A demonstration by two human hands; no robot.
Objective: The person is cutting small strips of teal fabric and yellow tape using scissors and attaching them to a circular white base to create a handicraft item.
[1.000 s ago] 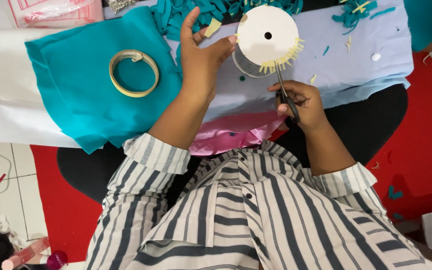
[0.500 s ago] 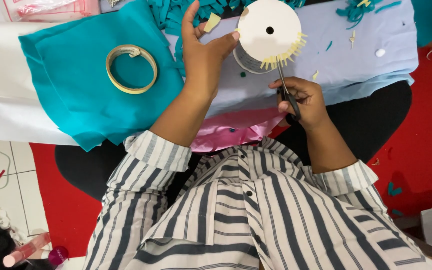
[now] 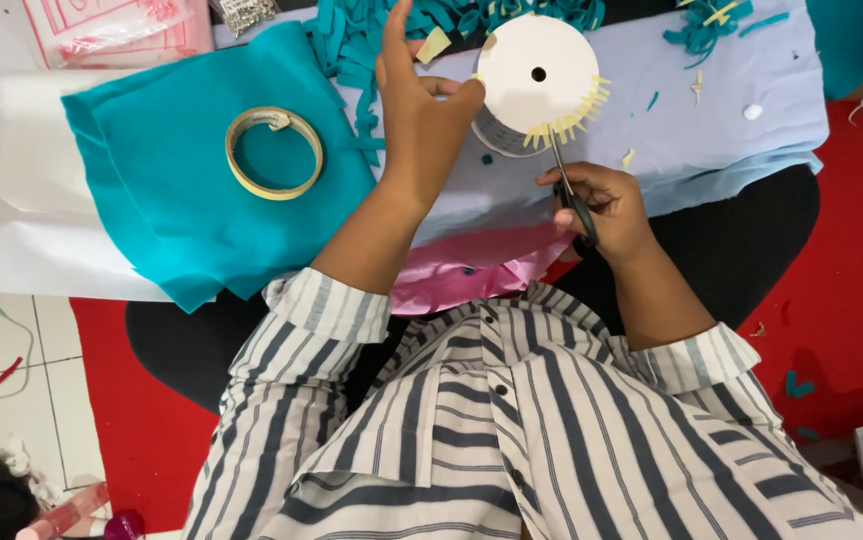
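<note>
Since 0.5 s ago the left hand (image 3: 419,115) has curled its thumb in from the flat white face onto the left edge of the white round spool (image 3: 536,80), while its index finger now points up toward the far side; the right hand (image 3: 596,208) has hardly shifted.

That left hand is partly open, with the thumb pressed against the spool's side and the other fingers spread over the teal scraps (image 3: 351,45) beside it. The right hand is closed around the black handles of a pair of scissors (image 3: 569,185), whose blades reach up to the near rim of the spool, where a fringe of short pale-yellow cut tabs (image 3: 566,122) sticks out. Whether the blades are open or shut cannot be told.

The spool sits at the far middle of the scene on a pale lavender cloth (image 3: 711,130), showing a flat white face with 1 small dark hole at its centre.

To the left lies a folded sheet of teal felt (image 3: 171,200) with a ring of tan tape (image 3: 273,152) resting on it, and white paper (image 3: 31,220) underneath. Pink fabric (image 3: 471,265) spills over the near edge, between the 2 forearms. Both arms wear rolled striped sleeves (image 3: 326,305). Red matting (image 3: 841,270) covers the floor at the right.
</note>
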